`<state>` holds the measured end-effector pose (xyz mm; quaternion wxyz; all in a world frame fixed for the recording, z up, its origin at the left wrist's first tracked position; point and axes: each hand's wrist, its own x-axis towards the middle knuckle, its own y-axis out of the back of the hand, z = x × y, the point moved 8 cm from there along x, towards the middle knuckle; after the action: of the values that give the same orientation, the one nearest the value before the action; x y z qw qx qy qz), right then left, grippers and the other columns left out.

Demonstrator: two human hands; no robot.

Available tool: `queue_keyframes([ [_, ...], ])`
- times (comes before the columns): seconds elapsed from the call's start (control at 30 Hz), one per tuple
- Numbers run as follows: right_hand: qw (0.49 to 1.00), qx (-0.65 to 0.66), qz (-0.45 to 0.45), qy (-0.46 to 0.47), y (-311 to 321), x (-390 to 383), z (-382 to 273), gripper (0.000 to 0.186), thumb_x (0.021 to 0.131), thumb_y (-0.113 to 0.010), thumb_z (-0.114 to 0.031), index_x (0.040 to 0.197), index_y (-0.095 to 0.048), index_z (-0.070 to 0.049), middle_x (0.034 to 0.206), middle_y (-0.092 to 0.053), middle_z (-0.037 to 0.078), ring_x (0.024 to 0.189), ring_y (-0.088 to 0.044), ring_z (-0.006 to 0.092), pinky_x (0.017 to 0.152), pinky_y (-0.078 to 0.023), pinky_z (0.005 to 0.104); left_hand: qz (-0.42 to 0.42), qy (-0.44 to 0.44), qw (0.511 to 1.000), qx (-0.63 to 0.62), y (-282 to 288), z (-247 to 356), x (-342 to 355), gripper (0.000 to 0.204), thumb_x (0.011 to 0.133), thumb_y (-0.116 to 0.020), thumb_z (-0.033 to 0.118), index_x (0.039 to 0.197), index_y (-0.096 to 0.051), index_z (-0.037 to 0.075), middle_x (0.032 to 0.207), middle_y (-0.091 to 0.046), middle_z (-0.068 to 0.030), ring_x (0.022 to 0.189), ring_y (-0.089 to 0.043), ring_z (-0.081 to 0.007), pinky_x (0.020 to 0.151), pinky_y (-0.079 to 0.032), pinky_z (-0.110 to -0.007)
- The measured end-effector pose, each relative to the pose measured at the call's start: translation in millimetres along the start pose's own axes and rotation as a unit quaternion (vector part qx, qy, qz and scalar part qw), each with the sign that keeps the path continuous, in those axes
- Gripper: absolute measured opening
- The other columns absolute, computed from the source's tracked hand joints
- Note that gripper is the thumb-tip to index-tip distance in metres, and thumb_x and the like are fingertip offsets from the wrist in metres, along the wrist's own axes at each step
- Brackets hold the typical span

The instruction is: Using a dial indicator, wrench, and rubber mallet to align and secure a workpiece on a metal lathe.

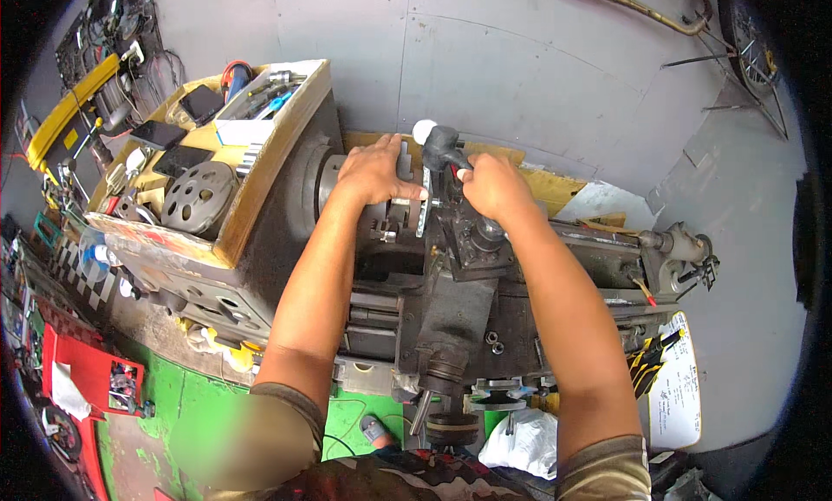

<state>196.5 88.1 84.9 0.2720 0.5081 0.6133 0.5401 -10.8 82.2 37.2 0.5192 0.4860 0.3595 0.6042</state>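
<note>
One cluttered tray (232,239) atop lathe headstock (198,284); tool post (482,241) near hands (500,187), mallet (440,146).

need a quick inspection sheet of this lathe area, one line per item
surface: dark, grimy lathe carriage
work items: mallet with black head and white face; metal disc at the chuck
clutter: wooden tray crowded with tools, dark flat devices and a perforated wheel
hands: left hand spread over the chuck, thumb at the disc; right hand closed round the mallet's handle
cables: dark cord on the floor
surroundings: grey wall, green floor, white bag
</note>
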Motion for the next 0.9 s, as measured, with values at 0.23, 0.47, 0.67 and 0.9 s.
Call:
queue_keyframes([
  [0.23, 0.991, 0.038, 0.123, -0.047, 12.9, 0.7, 19.2, 0.030, 0.106, -0.057, -0.024, 0.119, -0.067, 0.001, 0.102, -0.075, 0.030, 0.101, -0.073, 0.0500, 0.090, -0.058, 0.0592, 0.005, 0.002, 1.000, 0.002, -2.7, 2.5, 6.8, 0.139, 0.063, -0.089, 0.075, 0.166, -0.036, -0.002, 0.171, -0.041, -0.0215, 0.158, -0.040, -0.0344, 0.127, -0.032, -0.051],
  [0.47, 0.986, 0.055, 0.141, -0.073, 24.2, -9.4, 7.2, 0.030, 0.106, -0.058, -0.025, 0.121, -0.065, 0.000, 0.104, -0.076, 0.029, 0.100, -0.074, 0.0498, 0.087, -0.058, 0.0607, 0.067, 0.014, 0.989, -0.135, 1.5, -17.8, 44.1, 0.063, 0.104, -0.062, 0.051, 0.135, -0.069, -0.004, 0.135, -0.069, -0.0304, 0.129, -0.066, -0.0437, 0.112, -0.050, -0.048],
  [0.67, 0.987, 0.041, 0.141, -0.058, 19.6, -6.5, 15.4, 0.030, 0.107, -0.059, -0.027, 0.119, -0.066, 0.000, 0.104, -0.076, 0.029, 0.100, -0.074, 0.0492, 0.086, -0.058, 0.0608, 0.105, 0.062, 0.991, -0.046, -5.4, -0.1, 38.8, 0.048, 0.110, -0.048, 0.040, 0.126, -0.073, 0.002, 0.130, -0.071, -0.0246, 0.125, -0.065, -0.0426, 0.108, -0.050, -0.053],
  [0.9, 0.985, 0.058, 0.149, -0.062, 19.5, -4.9, 16.9, 0.030, 0.106, -0.060, -0.026, 0.117, -0.067, 0.001, 0.104, -0.075, 0.030, 0.101, -0.074, 0.0500, 0.089, -0.058, 0.0604, 0.209, 0.010, 0.978, -0.016, 4.5, 13.6, 13.2, 0.039, 0.110, -0.051, 0.035, 0.121, -0.073, 0.004, 0.119, -0.073, -0.0221, 0.116, -0.067, -0.0418, 0.103, -0.051, -0.053],
])
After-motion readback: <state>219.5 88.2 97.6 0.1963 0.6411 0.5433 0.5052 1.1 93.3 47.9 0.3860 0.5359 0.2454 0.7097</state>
